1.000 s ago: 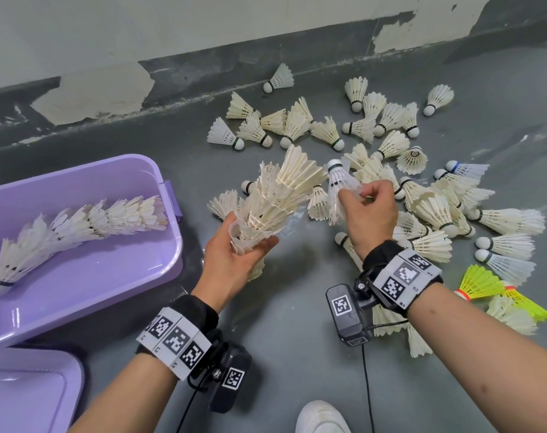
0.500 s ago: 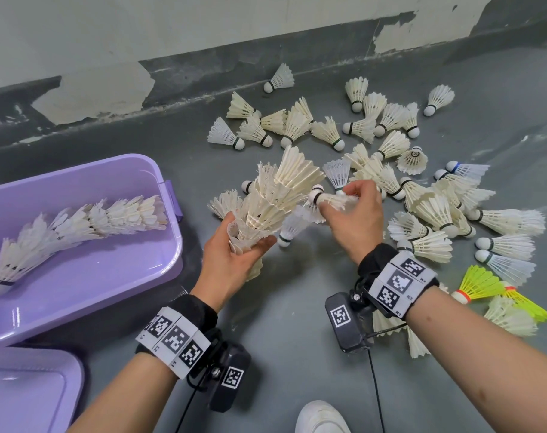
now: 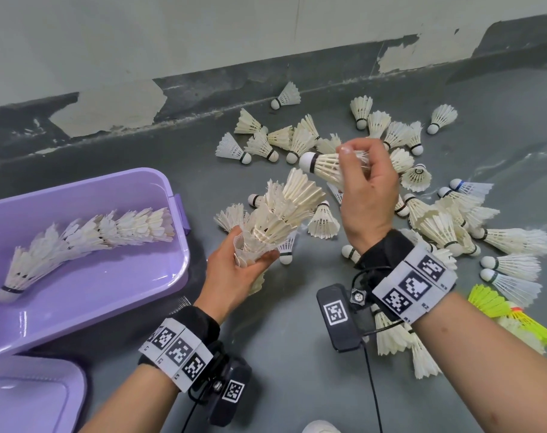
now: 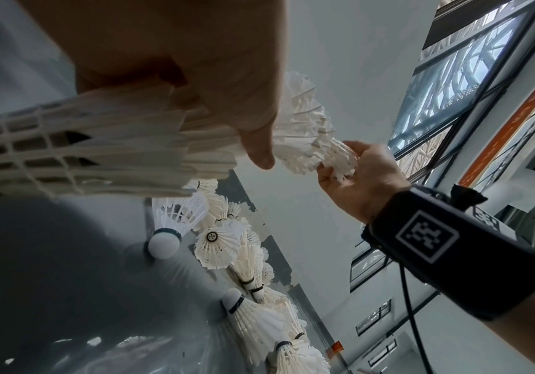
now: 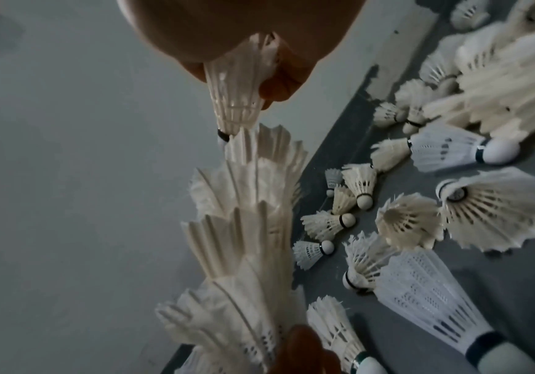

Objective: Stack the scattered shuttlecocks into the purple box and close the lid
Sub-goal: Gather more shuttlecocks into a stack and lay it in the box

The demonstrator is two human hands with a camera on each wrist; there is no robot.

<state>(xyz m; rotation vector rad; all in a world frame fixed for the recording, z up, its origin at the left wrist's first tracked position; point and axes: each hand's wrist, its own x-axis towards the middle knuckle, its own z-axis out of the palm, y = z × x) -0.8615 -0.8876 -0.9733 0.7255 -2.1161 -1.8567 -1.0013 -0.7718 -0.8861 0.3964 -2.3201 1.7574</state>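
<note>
My left hand (image 3: 239, 270) grips the lower end of a nested stack of white shuttlecocks (image 3: 281, 210) that rises up and to the right. My right hand (image 3: 367, 189) holds a single white shuttlecock (image 3: 323, 165) by its feathers, cork pointing left, just above the stack's open top. The right wrist view shows this shuttlecock (image 5: 239, 91) with its cork at the top feathers of the stack (image 5: 253, 215). The purple box (image 3: 78, 303) lies open at the left with a long curved stack (image 3: 87, 235) inside. Many loose shuttlecocks (image 3: 437, 214) lie scattered on the grey floor at the right.
The purple lid (image 3: 28, 398) lies at the bottom left corner. Yellow-green shuttlecocks (image 3: 497, 304) lie at the far right. A wall with peeling paint (image 3: 109, 110) runs along the back. A white shoe tip (image 3: 320, 428) shows at the bottom edge.
My right hand picked one shuttlecock out of the pile, turned it so the cork points left, and lifted it above the top of the stack. The left hand kept the stack nearly still.
</note>
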